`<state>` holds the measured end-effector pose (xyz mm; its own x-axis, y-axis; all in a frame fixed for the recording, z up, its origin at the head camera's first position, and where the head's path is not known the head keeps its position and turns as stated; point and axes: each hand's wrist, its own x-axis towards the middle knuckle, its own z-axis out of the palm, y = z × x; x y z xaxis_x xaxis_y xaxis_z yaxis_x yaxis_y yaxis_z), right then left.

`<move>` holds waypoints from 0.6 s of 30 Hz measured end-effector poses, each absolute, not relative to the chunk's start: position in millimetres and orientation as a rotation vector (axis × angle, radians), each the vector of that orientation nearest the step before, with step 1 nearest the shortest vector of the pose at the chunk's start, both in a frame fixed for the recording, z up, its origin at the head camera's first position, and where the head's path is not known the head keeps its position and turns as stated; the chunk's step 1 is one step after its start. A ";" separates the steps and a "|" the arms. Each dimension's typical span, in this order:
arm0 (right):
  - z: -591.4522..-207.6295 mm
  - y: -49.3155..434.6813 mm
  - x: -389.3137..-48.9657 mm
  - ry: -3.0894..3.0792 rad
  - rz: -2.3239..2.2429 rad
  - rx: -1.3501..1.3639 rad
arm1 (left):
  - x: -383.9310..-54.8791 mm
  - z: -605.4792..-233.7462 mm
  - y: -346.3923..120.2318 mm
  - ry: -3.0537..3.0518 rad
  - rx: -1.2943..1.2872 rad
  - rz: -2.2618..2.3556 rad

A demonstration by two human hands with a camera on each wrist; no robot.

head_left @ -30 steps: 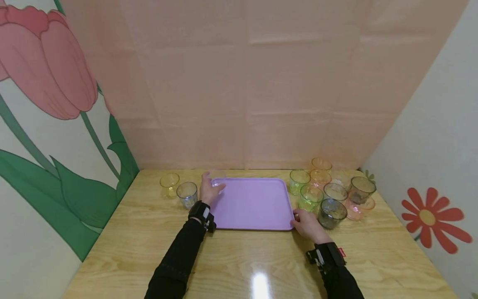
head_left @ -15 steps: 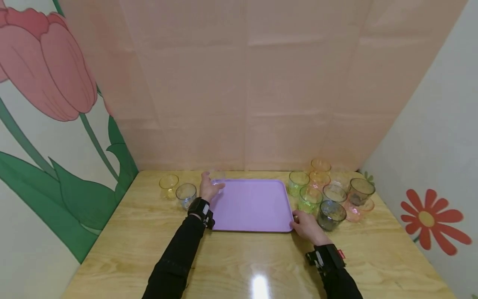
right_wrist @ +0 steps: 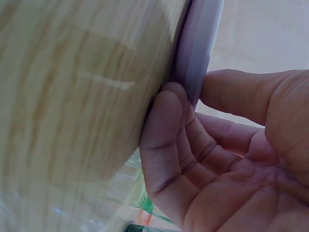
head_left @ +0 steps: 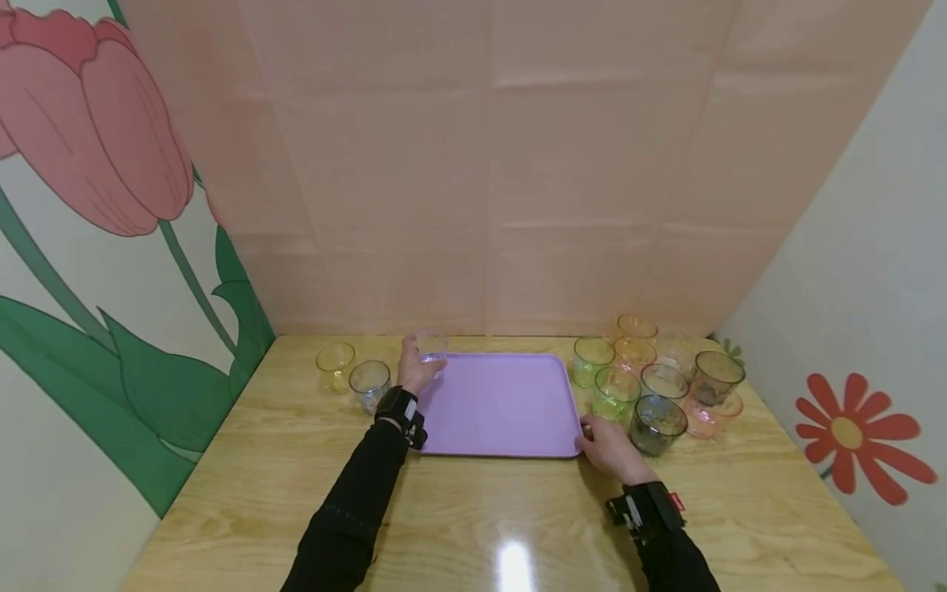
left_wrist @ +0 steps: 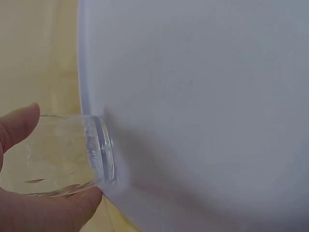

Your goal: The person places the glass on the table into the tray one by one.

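At the far left corner of the purple tray (head_left: 503, 407), my left hand (head_left: 417, 370) grips a clear glass (head_left: 432, 345). The left wrist view shows that glass (left_wrist: 63, 150) between thumb and fingers, its base at the tray's corner; whether it touches the tray I cannot tell. My right hand (head_left: 610, 448) holds the tray's near right corner. In the right wrist view the thumb lies on top of the tray rim (right_wrist: 198, 53) and the curled fingers (right_wrist: 164, 121) are at its underside, close to the wooden table (right_wrist: 72, 96).
Left of the tray stand a yellow glass (head_left: 336, 367) and a bluish-grey glass (head_left: 370, 386). On the right several coloured glasses crowd together, among them a green glass (head_left: 616, 395), a dark grey glass (head_left: 657, 425) and a smoky brown glass (head_left: 716, 376). A peach sheet (head_left: 481, 164) hangs behind.
The clear glass in my left hand appears slightly higher above the tray's far left corner than before. My right hand keeps its hold on the tray corner.
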<state>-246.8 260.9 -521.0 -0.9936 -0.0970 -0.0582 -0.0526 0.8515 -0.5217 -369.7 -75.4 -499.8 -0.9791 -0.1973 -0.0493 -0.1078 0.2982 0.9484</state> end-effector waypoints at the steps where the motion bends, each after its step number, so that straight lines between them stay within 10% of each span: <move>1: -520.7 260.8 -246.7 2.946 -0.827 -0.123 | -370.6 -500.1 -74.9 -2.468 0.294 -1.795; 18: -519.5 261.6 -246.1 2.945 -0.880 -0.139 | -373.7 -499.8 -77.2 -2.515 0.267 -1.777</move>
